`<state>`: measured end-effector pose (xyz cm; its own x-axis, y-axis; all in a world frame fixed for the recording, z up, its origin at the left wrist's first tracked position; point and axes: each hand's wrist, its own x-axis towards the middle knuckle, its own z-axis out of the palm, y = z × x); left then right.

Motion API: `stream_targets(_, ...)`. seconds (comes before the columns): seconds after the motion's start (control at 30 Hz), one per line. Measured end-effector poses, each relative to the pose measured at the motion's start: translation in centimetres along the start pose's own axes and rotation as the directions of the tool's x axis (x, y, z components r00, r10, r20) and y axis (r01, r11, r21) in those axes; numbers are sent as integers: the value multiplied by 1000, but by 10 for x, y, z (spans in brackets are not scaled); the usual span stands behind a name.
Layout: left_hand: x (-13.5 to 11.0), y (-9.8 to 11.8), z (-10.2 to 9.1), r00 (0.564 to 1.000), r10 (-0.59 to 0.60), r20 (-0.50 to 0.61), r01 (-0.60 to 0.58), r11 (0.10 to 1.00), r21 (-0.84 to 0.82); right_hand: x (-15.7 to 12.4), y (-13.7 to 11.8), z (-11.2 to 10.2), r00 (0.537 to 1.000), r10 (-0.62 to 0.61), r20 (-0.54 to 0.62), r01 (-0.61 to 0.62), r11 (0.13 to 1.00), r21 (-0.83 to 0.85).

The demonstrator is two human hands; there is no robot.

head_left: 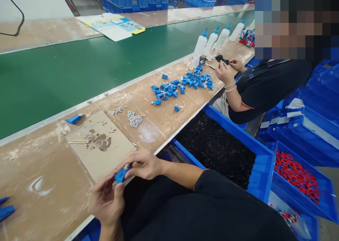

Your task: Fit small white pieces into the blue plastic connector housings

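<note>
Blue part (120,176) is held in the grip of left hand (107,198) and right hand (145,164) by the worktop's (62,184) near edge; light, steady pressure should be applied.

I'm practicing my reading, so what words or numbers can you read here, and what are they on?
No text can be read.
Colorful printed cardboard: print too small and blurred.
Co-worker's dark shirt: small chest mark, too blurred.
White slips by the stacked crates: no legible writing.
</note>
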<state>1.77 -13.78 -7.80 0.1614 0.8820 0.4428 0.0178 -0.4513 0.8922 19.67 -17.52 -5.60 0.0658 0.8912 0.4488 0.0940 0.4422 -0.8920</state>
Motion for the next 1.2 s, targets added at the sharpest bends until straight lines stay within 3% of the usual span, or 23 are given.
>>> stream_targets(0.07,0,6,4,994,24,109,-15,996,-87,-16,-4,-40,978,-54,-202,31,993,-117)
stream_targets(0.1,1,11,8,988,28,151,-12,995,-103,-24,-6,-68,921,-76,-383,1,981,-194)
stream_targets(0.13,3,17,12,981,29,190,-11,995,-97,-32,-7,-100,845,-104,-525,-65,954,-294)
stream_targets(0.2,11,30,28,950,25,312,-15,999,-33,-42,-3,-172,640,-189,-745,-253,863,-437)
stream_targets(0.23,16,37,40,915,21,402,-26,1000,8,-44,2,-207,549,-244,-799,-348,803,-484)
stream_targets(0.27,23,42,57,862,17,507,-46,998,44,-43,8,-239,490,-292,-821,-429,740,-519)
stream_targets(0.3,30,47,77,798,17,602,-75,995,72,-39,16,-267,499,-287,-817,-501,674,-543)
stream_targets(0.33,38,49,101,754,20,657,-103,991,88,-34,25,-289,552,-246,-797,-546,616,-568)
stream_targets(0.4,54,49,157,717,4,697,-96,991,93,-21,42,-315,652,-159,-741,-557,562,-611)
stream_targets(0.47,69,44,212,711,-126,691,-29,978,208,-10,56,-323,715,-110,-690,-527,563,-636)
stream_targets(0.57,87,34,276,722,-324,612,62,911,408,-5,67,-321,757,-91,-648,-491,575,-654)
stream_targets(0.7,97,26,313,717,-336,611,68,906,418,-11,71,-321,788,-82,-610,-467,567,-679)
stream_targets(0.8,99,28,319,703,-314,638,84,928,364,-13,71,-321,794,-83,-602,-466,553,-691)
stream_targets(0.9,100,36,307,687,-281,670,136,956,261,-13,69,-318,758,-78,-648,-486,596,-639)
stream_targets(1.0,96,43,272,684,-207,700,250,967,41,-15,67,-315,716,-79,-694,-496,641,-586)
stream_targets(1.1,88,52,224,721,-111,684,388,882,-267,-17,67,-316,690,-84,-719,-500,663,-557)
stream_targets(1.2,79,61,182,756,-116,644,431,830,-356,-18,66,-319,674,-87,-733,-520,649,-555)
